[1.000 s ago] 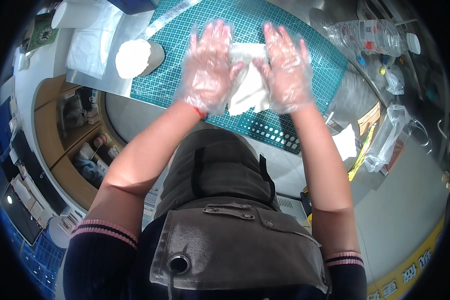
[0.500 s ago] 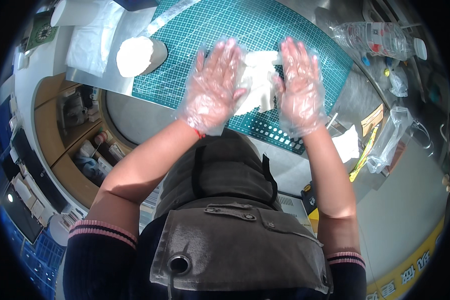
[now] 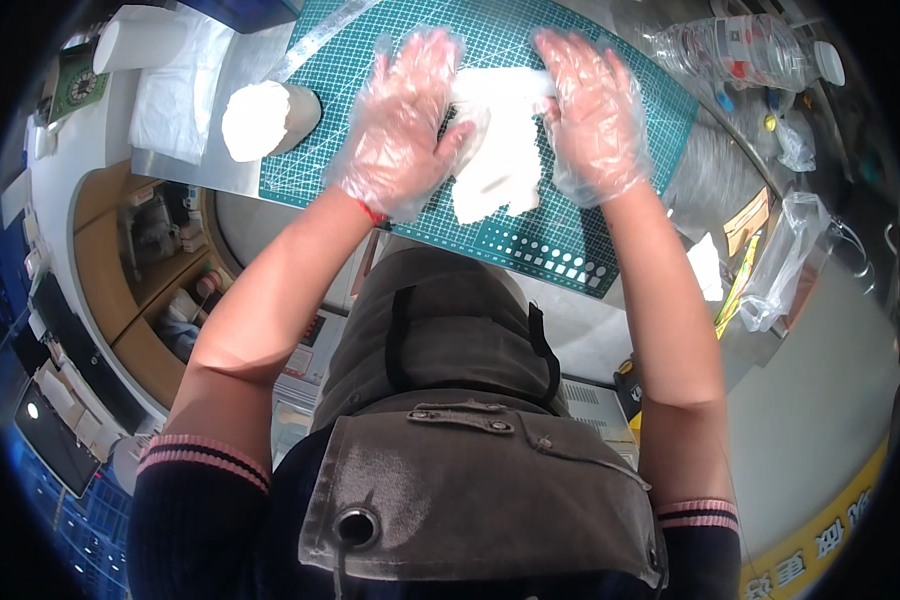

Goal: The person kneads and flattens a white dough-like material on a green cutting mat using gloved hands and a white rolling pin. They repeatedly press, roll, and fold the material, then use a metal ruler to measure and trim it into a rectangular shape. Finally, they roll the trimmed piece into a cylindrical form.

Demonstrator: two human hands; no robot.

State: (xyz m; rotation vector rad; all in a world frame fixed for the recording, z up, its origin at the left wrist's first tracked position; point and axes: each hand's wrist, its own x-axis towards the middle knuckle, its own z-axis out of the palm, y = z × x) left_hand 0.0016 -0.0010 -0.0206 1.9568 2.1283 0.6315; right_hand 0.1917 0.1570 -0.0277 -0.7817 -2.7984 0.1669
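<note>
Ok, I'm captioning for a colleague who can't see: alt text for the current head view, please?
A left hand and right hand, backs up in clear plastic gloves, flank a ragged-edged white sheet on a green gridded cutting mat. A white cylinder sits to the left; a clear plastic bottle lies to the right.

A head-worn fisheye looks down on the green mat [image 3: 498, 42] from near, its rim seemingly blurred.
</note>
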